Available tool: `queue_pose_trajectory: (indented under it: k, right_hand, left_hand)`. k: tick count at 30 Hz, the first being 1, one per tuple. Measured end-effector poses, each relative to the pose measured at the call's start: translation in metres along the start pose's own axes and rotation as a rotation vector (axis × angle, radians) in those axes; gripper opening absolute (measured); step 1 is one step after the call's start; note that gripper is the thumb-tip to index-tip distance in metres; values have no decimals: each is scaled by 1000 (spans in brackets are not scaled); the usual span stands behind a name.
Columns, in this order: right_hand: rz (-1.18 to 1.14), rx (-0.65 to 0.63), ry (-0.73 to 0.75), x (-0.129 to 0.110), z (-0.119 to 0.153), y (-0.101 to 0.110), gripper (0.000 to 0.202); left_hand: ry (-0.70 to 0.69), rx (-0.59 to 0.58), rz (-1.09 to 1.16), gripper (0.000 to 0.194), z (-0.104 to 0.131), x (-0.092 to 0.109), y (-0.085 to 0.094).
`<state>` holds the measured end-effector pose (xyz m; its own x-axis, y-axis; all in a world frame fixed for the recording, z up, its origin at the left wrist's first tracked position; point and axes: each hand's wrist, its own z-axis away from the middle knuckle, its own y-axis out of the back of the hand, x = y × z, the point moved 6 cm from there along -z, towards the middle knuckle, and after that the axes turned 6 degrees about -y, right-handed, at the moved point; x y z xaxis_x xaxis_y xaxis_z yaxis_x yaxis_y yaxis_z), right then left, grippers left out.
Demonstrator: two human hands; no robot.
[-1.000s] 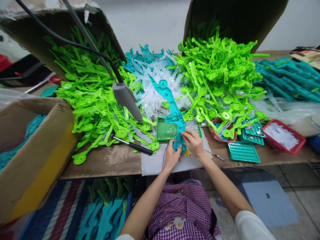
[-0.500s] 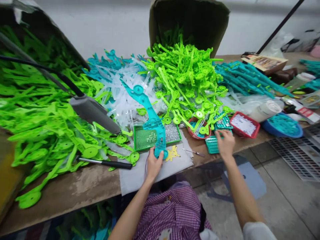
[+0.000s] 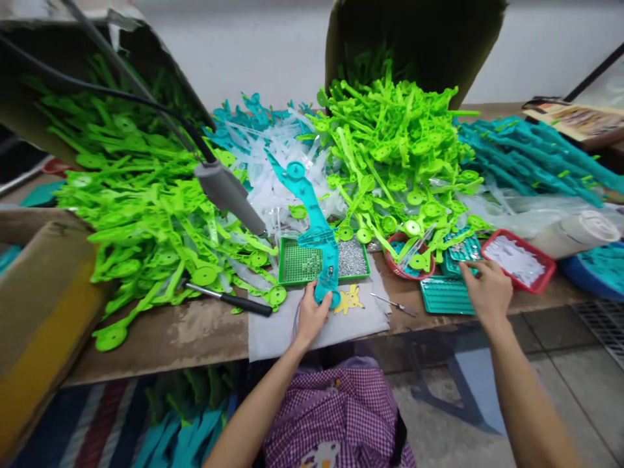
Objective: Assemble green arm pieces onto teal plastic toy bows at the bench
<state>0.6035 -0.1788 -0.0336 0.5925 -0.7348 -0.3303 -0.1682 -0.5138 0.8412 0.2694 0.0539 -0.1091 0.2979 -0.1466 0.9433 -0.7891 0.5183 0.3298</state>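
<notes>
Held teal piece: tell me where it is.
In the head view's centre, the teal piece is in the left hand, partly hiding the green tray.

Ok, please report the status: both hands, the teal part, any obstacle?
Left hand holds teal part by its lower end. Right hand at teal trays, grip unclear. Gray hanging tool left of part, apart.

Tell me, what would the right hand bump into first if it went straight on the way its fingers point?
Probably the overlapping teal trays just ahead of the right hand. Depth is unclear, so it may already be touching them.
</notes>
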Motion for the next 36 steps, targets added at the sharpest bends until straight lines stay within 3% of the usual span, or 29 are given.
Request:
queue_pose_trajectory:
  k: [2, 6, 9, 14, 25, 31, 36]
  right_hand:
    - [-225, 25, 173, -61, 21, 3, 28]
    - [-607, -138, 479, -194, 70, -23, 16]
    - [-676, -147, 528, -240, 81, -47, 17]
    - [-626, -149, 691, -245, 77, -67, 18]
    - [-432, -173, 1012, -264, 75, -60, 22]
    - [-384, -142, 933, -262, 82, -64, 28]
    - [-288, -199, 793, -263, 107, -68, 44]
  left_hand:
    - [-5, -2, 14, 43, 0, 0, 0]
    - [-24, 1, 12, 40, 1, 3, 0]
    - [-28, -7, 26, 37, 1, 5, -1]
    - [-48, 12, 13, 38, 0, 4, 1]
    - [-74, 58, 10, 38, 1, 3, 4]
    - [-69, 59, -2, 36, 2, 4, 5]
    - [-65, 73, 24, 39, 1, 5, 5]
